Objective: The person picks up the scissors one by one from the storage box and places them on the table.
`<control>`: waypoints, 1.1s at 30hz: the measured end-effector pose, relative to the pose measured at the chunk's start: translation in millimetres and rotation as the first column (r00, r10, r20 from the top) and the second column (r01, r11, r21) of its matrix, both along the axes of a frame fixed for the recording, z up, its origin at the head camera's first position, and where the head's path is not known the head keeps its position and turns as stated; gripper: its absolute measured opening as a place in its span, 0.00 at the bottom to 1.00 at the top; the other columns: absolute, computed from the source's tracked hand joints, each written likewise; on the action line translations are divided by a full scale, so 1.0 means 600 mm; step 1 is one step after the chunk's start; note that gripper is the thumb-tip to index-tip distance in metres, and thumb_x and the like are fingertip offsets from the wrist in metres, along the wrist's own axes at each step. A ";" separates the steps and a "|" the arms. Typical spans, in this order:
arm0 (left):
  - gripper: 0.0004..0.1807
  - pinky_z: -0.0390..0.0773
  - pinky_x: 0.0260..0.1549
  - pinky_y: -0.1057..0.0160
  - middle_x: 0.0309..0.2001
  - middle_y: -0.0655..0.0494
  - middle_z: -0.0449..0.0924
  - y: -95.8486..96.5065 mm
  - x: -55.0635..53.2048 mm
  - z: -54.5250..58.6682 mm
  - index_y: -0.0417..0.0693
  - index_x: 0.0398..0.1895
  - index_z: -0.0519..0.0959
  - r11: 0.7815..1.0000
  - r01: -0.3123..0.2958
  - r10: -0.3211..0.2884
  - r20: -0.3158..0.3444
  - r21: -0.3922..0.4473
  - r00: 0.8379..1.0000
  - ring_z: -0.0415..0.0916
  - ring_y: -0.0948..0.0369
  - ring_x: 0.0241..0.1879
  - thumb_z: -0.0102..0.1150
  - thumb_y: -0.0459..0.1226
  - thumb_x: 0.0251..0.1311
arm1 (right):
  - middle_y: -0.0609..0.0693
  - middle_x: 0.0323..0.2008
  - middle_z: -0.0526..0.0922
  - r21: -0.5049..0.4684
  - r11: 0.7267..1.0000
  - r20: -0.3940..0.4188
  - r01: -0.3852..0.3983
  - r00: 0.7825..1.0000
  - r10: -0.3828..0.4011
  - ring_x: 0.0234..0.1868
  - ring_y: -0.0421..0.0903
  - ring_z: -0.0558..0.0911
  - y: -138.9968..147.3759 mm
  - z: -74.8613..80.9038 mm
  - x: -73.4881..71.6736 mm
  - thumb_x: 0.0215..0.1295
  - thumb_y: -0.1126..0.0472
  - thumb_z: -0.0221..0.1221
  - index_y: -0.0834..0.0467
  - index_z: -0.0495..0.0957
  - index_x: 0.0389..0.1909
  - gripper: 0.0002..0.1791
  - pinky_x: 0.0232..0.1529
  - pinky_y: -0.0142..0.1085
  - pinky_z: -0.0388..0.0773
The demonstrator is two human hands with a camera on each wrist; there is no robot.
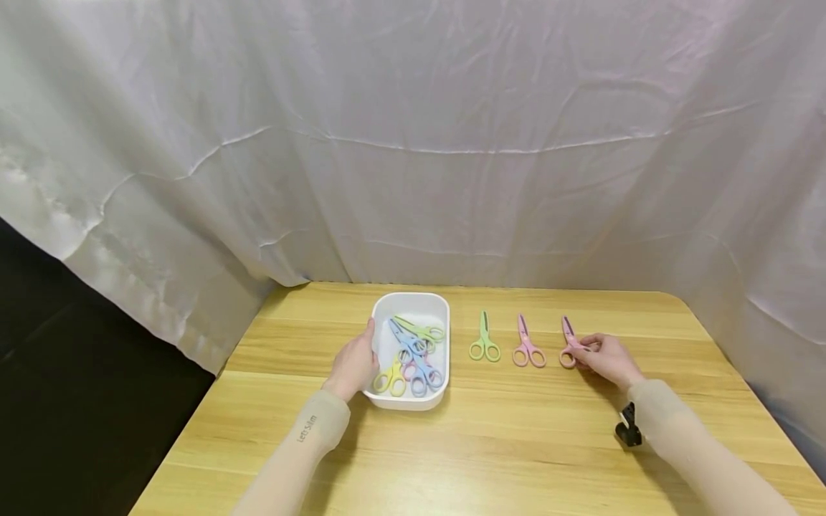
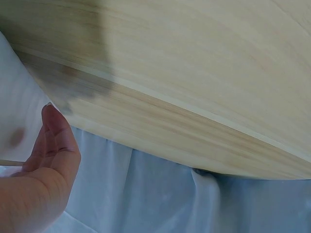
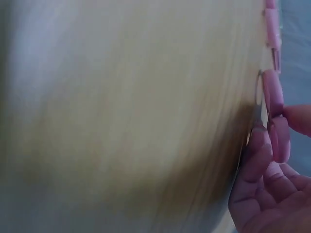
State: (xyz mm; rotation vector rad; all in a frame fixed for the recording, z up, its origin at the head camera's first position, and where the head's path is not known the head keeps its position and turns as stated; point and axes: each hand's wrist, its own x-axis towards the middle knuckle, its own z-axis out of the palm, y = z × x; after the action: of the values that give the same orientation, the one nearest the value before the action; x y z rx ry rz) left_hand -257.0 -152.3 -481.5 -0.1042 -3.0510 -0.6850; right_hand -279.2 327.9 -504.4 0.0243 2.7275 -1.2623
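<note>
A white plastic bin [image 1: 445, 322] stands on the table with several small scissors in it. My left hand [image 1: 353, 364] grips its left side, the thumb by the rim and the fingers along the outer wall in the left wrist view. Toward the right, my right hand [image 1: 606, 358] pinches the handle of a pair of pink scissors [image 1: 568, 332]; one handle loop is partly hidden by the fingers. In the right wrist view the pink handle loops [image 3: 275, 94] stand between thumb and fingers, close over the table.
Between the bin and my right hand lie green scissors [image 1: 484, 340] and another pair of pink scissors [image 1: 525, 344], blades pointing away. Blue scissors [image 1: 422, 373] and yellow scissors [image 1: 390, 378] lie in the bin. A grey curtain [image 1: 452, 215] hangs behind the wooden table [image 1: 484, 459].
</note>
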 end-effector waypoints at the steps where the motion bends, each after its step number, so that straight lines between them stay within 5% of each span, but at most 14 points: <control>1: 0.42 0.85 0.44 0.53 0.62 0.37 0.78 0.000 0.000 0.000 0.40 0.80 0.49 1.000 0.002 -0.002 -0.001 -0.004 1.000 0.79 0.53 0.36 0.54 0.30 0.63 | 0.55 0.35 0.84 0.061 0.998 -0.026 -0.002 1.000 0.004 0.29 0.40 0.80 0.001 0.002 0.001 0.69 0.47 0.61 0.76 0.71 0.58 0.35 0.29 0.32 0.79; 7: 0.42 0.84 0.52 0.50 0.65 0.37 0.76 -0.002 0.001 0.001 0.38 0.80 0.50 1.000 0.009 -0.010 -0.017 -0.016 1.000 0.82 0.49 0.45 0.54 0.30 0.64 | 0.59 0.35 0.85 0.323 0.946 -0.129 -0.015 0.990 0.060 0.31 0.48 0.81 0.003 0.010 0.000 0.67 0.40 0.60 0.70 0.77 0.52 0.34 0.33 0.38 0.75; 12: 0.42 0.84 0.53 0.49 0.66 0.37 0.75 -0.002 0.000 0.001 0.38 0.80 0.49 1.000 0.009 -0.009 -0.008 -0.019 1.000 0.82 0.48 0.46 0.53 0.31 0.64 | 0.63 0.39 0.87 0.414 0.910 -0.178 -0.013 0.979 0.095 0.36 0.56 0.83 0.000 0.012 0.001 0.65 0.44 0.64 0.67 0.80 0.44 0.28 0.34 0.47 0.78; 17: 0.42 0.83 0.55 0.49 0.67 0.38 0.74 -0.001 0.000 0.002 0.39 0.80 0.49 0.999 0.007 -0.008 -0.001 -0.034 1.000 0.82 0.47 0.49 0.54 0.31 0.64 | 0.61 0.36 0.87 0.437 0.900 -0.182 -0.014 0.978 0.103 0.34 0.53 0.82 -0.002 0.010 0.002 0.63 0.44 0.64 0.65 0.81 0.42 0.25 0.30 0.43 0.75; 22: 0.43 0.83 0.55 0.50 0.68 0.38 0.74 0.000 0.001 0.003 0.39 0.80 0.49 0.999 0.009 -0.009 -0.001 -0.037 1.000 0.81 0.47 0.50 0.55 0.31 0.64 | 0.60 0.36 0.86 0.410 0.912 -0.166 -0.025 0.981 0.102 0.34 0.51 0.82 0.006 0.005 -0.001 0.64 0.42 0.64 0.64 0.81 0.40 0.27 0.30 0.40 0.75; 28: 0.42 0.82 0.58 0.49 0.69 0.39 0.72 0.000 0.000 0.002 0.39 0.80 0.48 0.999 0.015 -0.015 0.001 -0.044 1.000 0.80 0.46 0.55 0.54 0.31 0.64 | 0.55 0.32 0.88 0.201 0.977 -0.048 -0.075 0.995 0.086 0.30 0.44 0.81 0.018 0.003 -0.003 0.67 0.45 0.63 0.71 0.77 0.48 0.30 0.31 0.34 0.78; 33: 0.42 0.82 0.58 0.48 0.69 0.38 0.73 0.001 -0.001 0.000 0.39 0.80 0.48 0.999 0.011 -0.011 0.008 -0.045 1.000 0.80 0.46 0.55 0.53 0.31 0.65 | 0.53 0.31 0.87 0.139 0.986 -0.002 -0.089 0.996 0.091 0.29 0.43 0.81 0.022 0.007 -0.001 0.66 0.46 0.64 0.71 0.76 0.47 0.29 0.29 0.33 0.78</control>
State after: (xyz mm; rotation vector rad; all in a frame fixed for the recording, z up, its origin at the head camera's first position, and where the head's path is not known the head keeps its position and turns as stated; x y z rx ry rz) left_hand -257.9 -151.5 -481.3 -0.1188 -3.0765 -0.6193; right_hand -280.0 340.9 -500.3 -0.0895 2.7843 -1.0503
